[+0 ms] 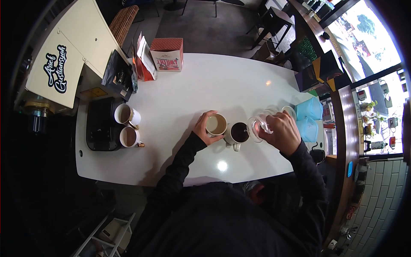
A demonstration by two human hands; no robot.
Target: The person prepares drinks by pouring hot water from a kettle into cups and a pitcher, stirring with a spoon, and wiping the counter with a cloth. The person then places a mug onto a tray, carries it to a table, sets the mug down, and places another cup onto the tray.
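My left hand (207,127) is wrapped round the side of a pale cup (216,124), whose inside looks light. Right beside it stands a white mug (236,133) of dark liquid, its handle toward me. My right hand (282,129) grips a clear glass vessel (258,127), tilted with its mouth toward the mug. A thin stream seems to reach the dark liquid. Behind my right hand a round pale rim (289,112) is partly hidden.
Two mugs (127,115) (129,137) stand by a black machine (102,124) at the left. Coffee bags (145,60) and a red-topped box (167,55) are at the back left. Light-blue containers (308,118) stand on the right of the white table (205,77).
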